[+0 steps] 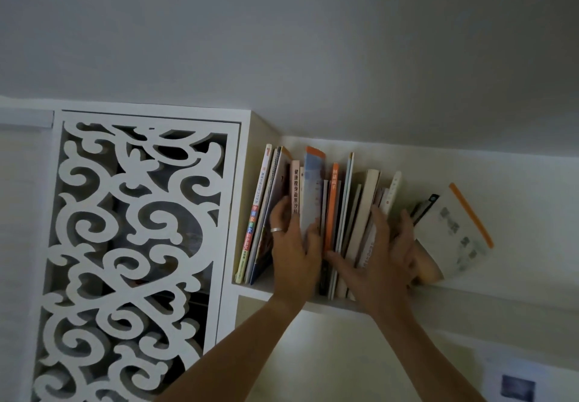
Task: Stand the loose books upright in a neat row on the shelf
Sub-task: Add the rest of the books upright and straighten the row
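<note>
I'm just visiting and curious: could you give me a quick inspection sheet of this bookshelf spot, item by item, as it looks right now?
Surface: white shelf high on the wall, close under the ceiling.
Job's things: row of books standing, several leaning; white book with orange spine at the right end tilted far to the right, apart from the row.
Clutter: nothing seen.
Hands: left hand, wearing a ring, grips books in the left part of the row; right hand lies spread with straight fingers against the books at the right part.
Cables: nothing seen.
Surroundings: white carved lattice panel left of the shelf; blurred picture on the wall below right; dim light.
</note>
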Action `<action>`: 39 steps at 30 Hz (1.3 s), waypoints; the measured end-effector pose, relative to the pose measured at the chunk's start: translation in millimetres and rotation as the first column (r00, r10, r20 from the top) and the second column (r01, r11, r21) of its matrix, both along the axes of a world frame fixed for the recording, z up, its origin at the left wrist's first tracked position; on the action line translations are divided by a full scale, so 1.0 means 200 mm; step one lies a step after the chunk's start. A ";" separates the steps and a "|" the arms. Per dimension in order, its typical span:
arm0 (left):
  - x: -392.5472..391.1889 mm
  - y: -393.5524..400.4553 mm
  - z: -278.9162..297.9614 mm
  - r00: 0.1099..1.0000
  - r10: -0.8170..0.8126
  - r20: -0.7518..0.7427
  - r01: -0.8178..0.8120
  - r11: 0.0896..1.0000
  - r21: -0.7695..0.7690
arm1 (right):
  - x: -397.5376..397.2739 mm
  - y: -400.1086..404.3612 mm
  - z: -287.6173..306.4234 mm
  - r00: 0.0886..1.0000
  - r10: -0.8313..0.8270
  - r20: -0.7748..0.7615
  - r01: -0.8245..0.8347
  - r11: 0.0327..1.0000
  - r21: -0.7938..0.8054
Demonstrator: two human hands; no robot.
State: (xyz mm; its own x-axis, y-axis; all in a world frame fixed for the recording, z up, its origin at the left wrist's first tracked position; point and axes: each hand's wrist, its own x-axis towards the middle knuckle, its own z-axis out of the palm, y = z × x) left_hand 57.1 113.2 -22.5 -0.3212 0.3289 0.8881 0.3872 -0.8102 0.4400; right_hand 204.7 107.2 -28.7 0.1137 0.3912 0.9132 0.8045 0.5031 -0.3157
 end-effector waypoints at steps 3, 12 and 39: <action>-0.02 0.00 -0.01 0.999 0.001 0.037 -0.001 1.000 -0.001 | 0.09 0.02 0.06 0.851 0.198 -0.487 -0.121 0.975 0.184; -0.02 0.03 -0.01 0.992 0.060 0.111 -0.051 0.995 -0.087 | 0.39 0.09 0.07 0.418 0.022 -0.908 -0.475 0.857 -0.199; -0.20 -0.07 0.11 0.956 0.243 -0.162 -0.259 0.962 -0.087 | -0.24 0.08 0.08 0.988 0.127 -0.088 -0.136 0.985 -0.106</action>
